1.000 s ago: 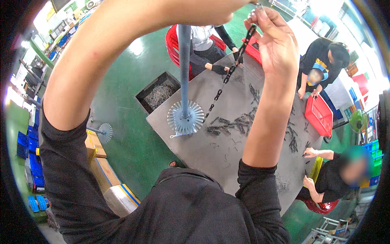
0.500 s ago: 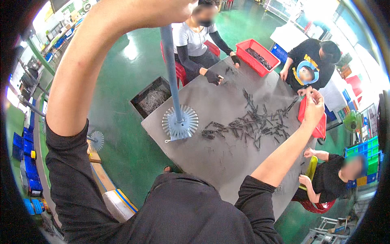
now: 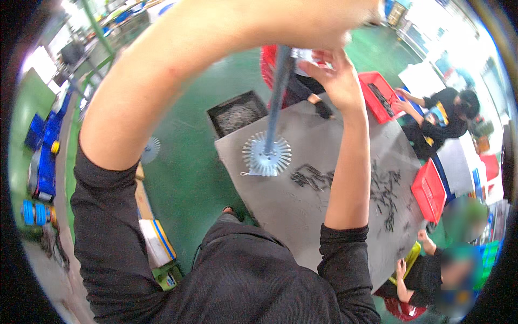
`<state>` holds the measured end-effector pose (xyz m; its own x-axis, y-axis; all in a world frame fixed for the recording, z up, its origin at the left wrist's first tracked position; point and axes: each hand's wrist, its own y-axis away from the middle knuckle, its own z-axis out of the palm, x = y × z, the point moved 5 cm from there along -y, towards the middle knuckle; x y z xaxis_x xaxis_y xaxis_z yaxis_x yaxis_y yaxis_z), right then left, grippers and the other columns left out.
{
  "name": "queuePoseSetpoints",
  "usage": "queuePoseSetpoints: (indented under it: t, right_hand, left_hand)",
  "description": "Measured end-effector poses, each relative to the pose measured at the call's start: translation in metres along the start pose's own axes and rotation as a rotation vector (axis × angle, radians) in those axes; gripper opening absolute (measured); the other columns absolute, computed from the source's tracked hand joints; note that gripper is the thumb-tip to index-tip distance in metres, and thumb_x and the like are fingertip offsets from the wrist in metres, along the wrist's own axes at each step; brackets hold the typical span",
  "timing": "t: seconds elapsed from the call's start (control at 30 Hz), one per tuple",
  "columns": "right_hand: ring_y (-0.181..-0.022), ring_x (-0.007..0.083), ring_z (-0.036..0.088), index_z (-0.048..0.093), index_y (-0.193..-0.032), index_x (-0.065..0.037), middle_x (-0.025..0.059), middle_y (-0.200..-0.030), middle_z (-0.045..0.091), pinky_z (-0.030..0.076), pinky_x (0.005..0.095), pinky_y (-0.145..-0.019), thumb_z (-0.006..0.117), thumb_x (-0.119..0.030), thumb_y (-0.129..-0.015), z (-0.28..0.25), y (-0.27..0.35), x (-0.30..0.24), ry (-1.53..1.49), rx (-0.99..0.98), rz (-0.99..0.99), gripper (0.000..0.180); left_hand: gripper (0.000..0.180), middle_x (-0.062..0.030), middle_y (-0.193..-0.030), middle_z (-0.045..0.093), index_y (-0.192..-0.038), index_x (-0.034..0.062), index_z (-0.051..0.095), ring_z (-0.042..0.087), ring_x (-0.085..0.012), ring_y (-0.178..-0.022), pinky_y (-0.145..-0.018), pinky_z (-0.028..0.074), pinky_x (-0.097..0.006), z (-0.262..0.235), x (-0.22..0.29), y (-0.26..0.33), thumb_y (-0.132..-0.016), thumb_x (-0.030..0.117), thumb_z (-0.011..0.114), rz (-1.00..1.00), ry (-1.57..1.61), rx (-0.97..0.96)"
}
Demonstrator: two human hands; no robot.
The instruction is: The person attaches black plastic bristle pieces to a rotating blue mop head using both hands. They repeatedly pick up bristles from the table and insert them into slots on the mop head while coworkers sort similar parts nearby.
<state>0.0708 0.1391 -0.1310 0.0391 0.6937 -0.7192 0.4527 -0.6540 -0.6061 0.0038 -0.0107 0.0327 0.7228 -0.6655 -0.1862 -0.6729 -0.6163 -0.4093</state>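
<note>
The blue pole with its toothed disc base stands on the grey table, toward eleven o'clock of the scattered dark metal pieces. It is neared by the right hand, fingers spread and nothing pinched; the left hand is raised at twelve o'clock, its grip not discernible. Most pieces are judged left unhandled.
</note>
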Motion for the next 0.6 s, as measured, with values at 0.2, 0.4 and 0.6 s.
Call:
queuePoseSetpoints:
  t: [0.2, 0.4, 0.6]
  right_hand:
    - [-0.072, 0.0177, 0.059, 0.062, -0.086, -0.002, 0.0079, -0.082, 0.063, 0.048, 0.0333, -0.064, 0.053, -0.008, -0.089, 0.093, -0.039, -0.032, -0.060, 0.163, -0.420, 0.012]
    - [-0.047, 0.0095, 0.043, 0.059, -0.082, -0.001, -0.0004, -0.052, 0.043, 0.041, 0.0243, -0.050, 0.059, -0.021, -0.089, 0.141, -0.077, -0.043, -0.406, -0.019, -0.067, 0.021]
    - [-0.045, 0.0056, 0.037, 0.061, -0.089, 0.005, -0.0052, -0.052, 0.035, 0.035, 0.0226, -0.049, 0.068, -0.042, -0.082, 0.220, -0.163, -0.082, -0.374, -0.072, 0.084, 0.048]
  left_hand:
    - [0.019, -0.0193, -0.073, 0.060, -0.086, -0.0102, 0.058, 0.064, -0.0299, -0.070, -0.065, 0.053, -0.036, -0.014, -0.014, 0.041, -0.071, 0.001, 0.063, 0.075, -0.001, 0.042]
    - [0.011, -0.0210, -0.066, 0.062, -0.073, -0.0095, 0.061, 0.064, -0.0304, -0.063, -0.057, 0.053, -0.036, -0.046, -0.058, 0.081, -0.071, 0.001, 0.059, -0.097, 0.084, 0.004]
    - [0.026, -0.0202, -0.084, 0.067, -0.092, -0.0023, 0.067, 0.066, -0.0303, -0.073, -0.070, 0.053, -0.037, -0.098, -0.149, 0.127, -0.068, 0.003, 0.056, -0.018, -0.228, 0.048]
